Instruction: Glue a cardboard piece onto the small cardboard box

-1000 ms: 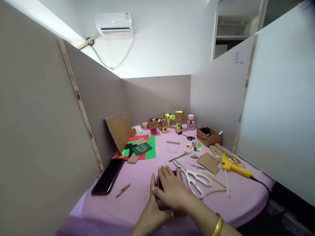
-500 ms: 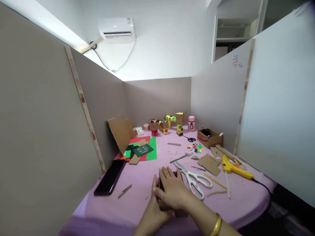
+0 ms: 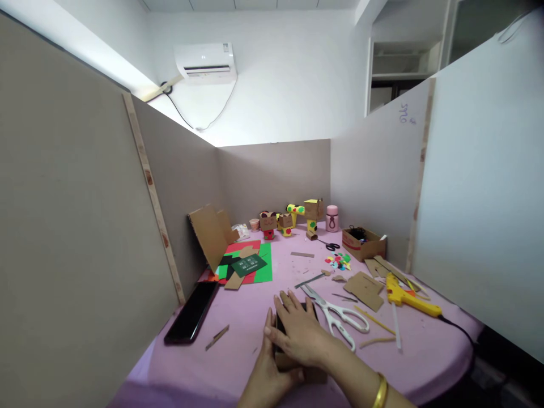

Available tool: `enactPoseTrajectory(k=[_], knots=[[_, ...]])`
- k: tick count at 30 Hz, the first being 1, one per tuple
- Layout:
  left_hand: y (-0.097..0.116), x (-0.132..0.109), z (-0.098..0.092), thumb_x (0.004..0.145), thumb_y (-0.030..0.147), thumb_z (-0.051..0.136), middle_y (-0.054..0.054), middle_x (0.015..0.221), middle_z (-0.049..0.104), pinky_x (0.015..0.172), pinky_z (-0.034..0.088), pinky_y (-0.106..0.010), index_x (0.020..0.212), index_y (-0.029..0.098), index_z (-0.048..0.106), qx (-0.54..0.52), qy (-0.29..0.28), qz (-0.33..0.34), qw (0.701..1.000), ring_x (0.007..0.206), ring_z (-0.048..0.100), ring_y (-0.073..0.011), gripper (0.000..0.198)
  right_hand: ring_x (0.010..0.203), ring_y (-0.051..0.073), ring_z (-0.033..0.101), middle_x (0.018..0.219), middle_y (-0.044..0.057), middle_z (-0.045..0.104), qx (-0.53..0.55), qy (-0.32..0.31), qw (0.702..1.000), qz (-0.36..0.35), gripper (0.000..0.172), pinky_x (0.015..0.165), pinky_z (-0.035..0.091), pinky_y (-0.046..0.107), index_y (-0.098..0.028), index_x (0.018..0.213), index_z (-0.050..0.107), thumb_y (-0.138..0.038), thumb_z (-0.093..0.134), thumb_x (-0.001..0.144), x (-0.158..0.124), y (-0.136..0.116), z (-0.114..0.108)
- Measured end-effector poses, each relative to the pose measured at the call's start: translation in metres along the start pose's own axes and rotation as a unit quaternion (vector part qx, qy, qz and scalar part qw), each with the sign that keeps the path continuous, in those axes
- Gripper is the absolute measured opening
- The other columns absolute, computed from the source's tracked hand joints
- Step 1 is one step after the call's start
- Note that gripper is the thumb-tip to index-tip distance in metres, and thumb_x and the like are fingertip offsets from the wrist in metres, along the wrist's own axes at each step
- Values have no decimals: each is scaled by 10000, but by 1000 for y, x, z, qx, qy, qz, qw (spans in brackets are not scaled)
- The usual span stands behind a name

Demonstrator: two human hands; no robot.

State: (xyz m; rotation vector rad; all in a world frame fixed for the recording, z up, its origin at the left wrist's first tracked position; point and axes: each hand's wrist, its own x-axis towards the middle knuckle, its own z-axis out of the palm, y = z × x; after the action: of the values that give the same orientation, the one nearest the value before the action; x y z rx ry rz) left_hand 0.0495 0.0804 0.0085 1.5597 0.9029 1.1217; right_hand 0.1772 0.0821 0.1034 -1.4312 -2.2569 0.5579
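Note:
A small brown cardboard box [image 3: 285, 361] with a dark top stands at the table's near edge. My left hand [image 3: 267, 371] is wrapped round its left side, the thumb across the front. My right hand [image 3: 301, 335] lies flat on the top, fingers stretched out, covering most of it. White-handled scissors [image 3: 338, 318] lie open-bladed just to the right of the box. Cardboard strips [image 3: 376, 320] are scattered beyond them. A thin brown piece [image 3: 217, 337] lies left of my hands.
A phone [image 3: 192, 313] lies at left, beside coloured paper [image 3: 266, 266] and upright cardboard [image 3: 208, 235]. To the right are a yellow glue gun [image 3: 410, 297] with a cord, cardboard pieces [image 3: 364, 289] and an open box [image 3: 363, 245]. Decorated cardboard figures [image 3: 268, 224] and a pink flask [image 3: 332, 220] stand behind.
The whole view has shifted slightly as my head tilted up. Both hands stay on the box in nearly the same pose.

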Motion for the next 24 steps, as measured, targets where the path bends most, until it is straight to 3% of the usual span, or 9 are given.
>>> enactPoseTrajectory(k=[4,9,12,17,22,24], knots=[[-1,-1,-5,532,559,778,-172,1554,94,1091,279,-481,1447,236,-65,-15,-13,10,1000,1391,203,-360,1286,1410,275,116,1516,168,223,73,54,996,-4,769,1108,-15,530,-103,1424,292,-628,302,863,-4,5,-16],[8,0,-15,491,664,740,-190,1556,-27,1125,198,-398,1411,187,-208,-79,-67,4,995,1425,117,-263,1404,1385,195,230,1494,158,300,233,164,956,63,874,1135,134,380,-72,1409,321,-712,156,836,-29,39,-31],[17,3,-22,487,635,764,-165,1564,-34,1135,157,-383,1419,192,-191,-76,-106,-9,991,1434,61,-233,1407,1355,204,309,1473,126,356,327,186,920,113,856,1111,229,396,-139,1399,354,-734,137,823,-46,65,-15],[26,8,-25,500,532,818,-169,1562,-28,1122,191,-349,1399,196,-244,-81,-159,-25,984,1409,194,-229,1431,1317,261,379,1443,192,380,412,174,882,149,1086,1067,321,399,-65,1411,315,-865,209,684,-54,95,26],[29,8,-17,494,506,832,-168,1546,91,1077,271,-327,1390,235,-240,-108,-138,-30,984,1368,293,-251,1423,1381,205,248,1485,103,338,406,226,875,135,819,1137,161,360,-137,1396,358,-700,387,802,-61,103,31],[30,8,-14,485,511,833,-162,1519,153,1059,290,-314,1395,245,-211,-101,-105,-28,989,1348,319,-257,1410,1377,210,259,1463,100,382,402,241,873,131,761,1136,174,363,-152,1363,413,-668,434,804,-65,105,30]])
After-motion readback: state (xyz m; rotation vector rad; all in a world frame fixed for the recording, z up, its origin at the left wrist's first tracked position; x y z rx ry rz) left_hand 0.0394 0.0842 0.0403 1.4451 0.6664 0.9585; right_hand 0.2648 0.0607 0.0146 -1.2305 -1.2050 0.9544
